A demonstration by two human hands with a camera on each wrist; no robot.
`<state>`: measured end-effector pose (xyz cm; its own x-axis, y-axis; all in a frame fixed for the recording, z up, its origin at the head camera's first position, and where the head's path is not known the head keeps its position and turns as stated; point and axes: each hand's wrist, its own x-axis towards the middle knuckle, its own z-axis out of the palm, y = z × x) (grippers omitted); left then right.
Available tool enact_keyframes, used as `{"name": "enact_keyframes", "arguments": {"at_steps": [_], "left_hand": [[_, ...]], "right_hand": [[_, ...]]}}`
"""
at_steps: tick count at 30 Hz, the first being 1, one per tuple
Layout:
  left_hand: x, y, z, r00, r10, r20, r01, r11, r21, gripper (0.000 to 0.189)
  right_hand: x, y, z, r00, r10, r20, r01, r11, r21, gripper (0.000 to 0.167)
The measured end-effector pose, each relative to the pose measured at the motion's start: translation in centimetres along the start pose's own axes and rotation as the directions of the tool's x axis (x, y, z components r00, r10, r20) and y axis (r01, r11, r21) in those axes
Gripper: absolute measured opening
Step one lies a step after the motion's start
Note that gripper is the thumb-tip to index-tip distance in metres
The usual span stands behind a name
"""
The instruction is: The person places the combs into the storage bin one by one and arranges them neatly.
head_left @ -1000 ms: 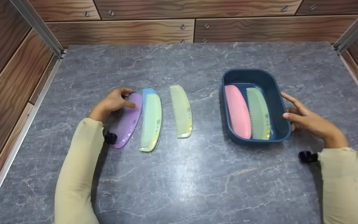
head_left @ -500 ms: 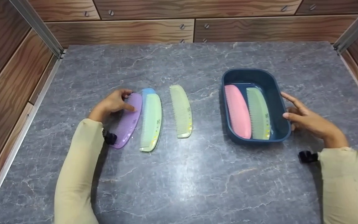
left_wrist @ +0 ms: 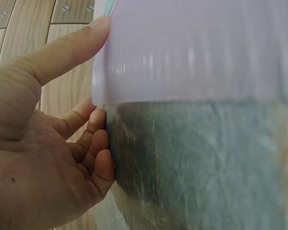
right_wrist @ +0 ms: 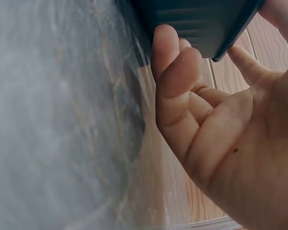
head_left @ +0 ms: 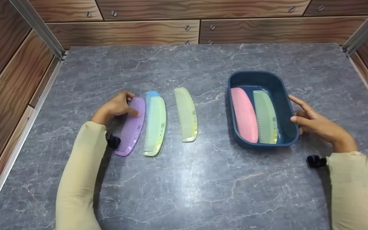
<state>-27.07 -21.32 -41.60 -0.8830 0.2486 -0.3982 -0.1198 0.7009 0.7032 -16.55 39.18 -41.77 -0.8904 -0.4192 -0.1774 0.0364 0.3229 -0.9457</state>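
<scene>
A purple comb [head_left: 131, 131] lies at the left of the row, gripped by my left hand [head_left: 115, 104]. My left thumb is on its face and the fingers are at its toothed edge, as the left wrist view shows of the comb [left_wrist: 192, 52]. Just right of it, a pale green comb [head_left: 158, 124] overlaps a blue comb [head_left: 152, 93]. My right hand [head_left: 319, 123] touches the right side of a dark blue box [head_left: 294, 137], thumb and forefinger extended to its rim. In the right wrist view the other fingers [right_wrist: 182, 72] are bent beside the box wall [right_wrist: 197, 24].
Another pale yellow-green comb [head_left: 187, 118] lies between the overlapping pair and the box. Inside the box are a pink comb [head_left: 245, 116] and a green comb [head_left: 266, 118]. Wood-patterned panels [head_left: 123, 33] border the grey marbled table [head_left: 203, 188].
The purple comb has shifted slightly toward the near edge, and my left thumb has slid a little lower on it. My right hand and the box stay in place.
</scene>
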Motion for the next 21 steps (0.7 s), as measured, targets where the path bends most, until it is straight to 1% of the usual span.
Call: {"name": "enact_keyframes", "arguments": {"at_steps": [4,9,12,17,21], "left_hand": [[-0.19,0.09,-0.07,1.0,0.0,-0.011,0.0,1.0,-0.001,0.071],[-0.22,0.08,-0.25,0.999,0.006,-0.032,-0.005,1.0,0.022,0.069],[-0.25,0.02,-0.33,0.999,0.005,-0.034,-0.003,0.999,0.034,0.069],[-0.36,-0.09,-0.38,0.999,-0.034,-0.041,0.035,0.999,0.038,0.07],[-0.57,-0.07,-0.41,0.996,-0.066,-0.066,0.068,0.997,0.035,0.068]], "right_hand": [[0.0,0.04,-0.01,1.0,-0.002,0.008,0.001,1.0,0.03,0.07],[-0.02,0.02,-0.06,1.0,-0.005,0.029,0.003,0.998,0.061,0.07],[0.04,-0.02,-0.03,0.999,0.0,0.039,-0.002,0.998,0.055,0.069],[0.09,-0.1,-0.03,0.999,0.01,0.043,-0.011,0.999,0.039,0.069],[0.05,-0.07,-0.01,0.999,0.01,0.045,-0.012,0.999,0.041,0.069]]}}
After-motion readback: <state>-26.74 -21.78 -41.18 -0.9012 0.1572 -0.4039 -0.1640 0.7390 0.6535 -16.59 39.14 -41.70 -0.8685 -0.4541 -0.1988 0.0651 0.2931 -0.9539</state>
